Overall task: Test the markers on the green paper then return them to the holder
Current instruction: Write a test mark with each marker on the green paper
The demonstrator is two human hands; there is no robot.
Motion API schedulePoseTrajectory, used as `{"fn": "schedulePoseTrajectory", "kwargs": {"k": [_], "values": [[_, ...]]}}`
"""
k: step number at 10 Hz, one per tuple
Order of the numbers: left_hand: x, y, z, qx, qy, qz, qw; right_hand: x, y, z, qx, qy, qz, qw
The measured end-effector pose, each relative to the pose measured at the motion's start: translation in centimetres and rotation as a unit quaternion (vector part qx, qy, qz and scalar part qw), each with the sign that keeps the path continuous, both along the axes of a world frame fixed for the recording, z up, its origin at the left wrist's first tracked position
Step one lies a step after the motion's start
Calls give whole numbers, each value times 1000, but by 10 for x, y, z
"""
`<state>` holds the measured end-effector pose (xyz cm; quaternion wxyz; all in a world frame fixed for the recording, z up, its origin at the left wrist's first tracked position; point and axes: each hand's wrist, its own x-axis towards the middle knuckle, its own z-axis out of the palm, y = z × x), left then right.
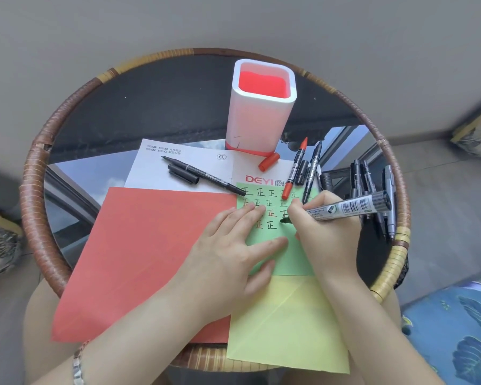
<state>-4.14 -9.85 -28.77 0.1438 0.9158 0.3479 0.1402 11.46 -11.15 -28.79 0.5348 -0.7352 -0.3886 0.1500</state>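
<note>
The green paper (pixel 278 257) lies near the middle of the round table, covered with rows of written marks. My left hand (pixel 233 245) rests flat on it, fingers spread. My right hand (pixel 322 234) grips a thick grey-and-black marker (pixel 350 208) with its tip on the paper, where a dark green-black blot shows. The white holder with a red inside (pixel 261 107) stands behind the papers. An uncapped black marker (pixel 203 176) and its cap (pixel 183 174) lie on the white sheet. A red marker (pixel 295 169), its red cap (pixel 268 162) and another black marker (pixel 311 170) lie beside the holder.
A red sheet (pixel 150 254), a yellow sheet (pixel 289 326) and a white printed sheet (pixel 195 165) lie on the glass-topped table with a wicker rim (pixel 34 190). Several dark markers (pixel 372 190) lie at the right rim. A blue patterned cushion (pixel 456 329) sits at the lower right.
</note>
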Motion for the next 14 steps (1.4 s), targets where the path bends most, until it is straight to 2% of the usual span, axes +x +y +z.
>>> {"fn": "schedulePoseTrajectory", "kwargs": {"k": [2, 6, 8, 12, 13, 14], "values": [[0, 0, 0, -2, -3, -2, 1000, 0, 0, 0, 0, -43, -20, 999], [0, 0, 0, -5, 0, -2, 1000, 1, 0, -1, 6, -10, -2, 1000], [0, 0, 0, -6, 0, -1, 1000, 0, -2, -1, 8, -49, 7, 999], [0, 1, -1, -4, -4, -1, 1000, 7, -10, 1, -11, -43, -11, 999], [0, 1, -1, -3, -3, -1, 1000, 8, -13, 3, 0, -90, -51, 995], [0, 1, -1, 1, -5, -1, 1000, 6, -16, 13, 78, -64, -43, 994]]}}
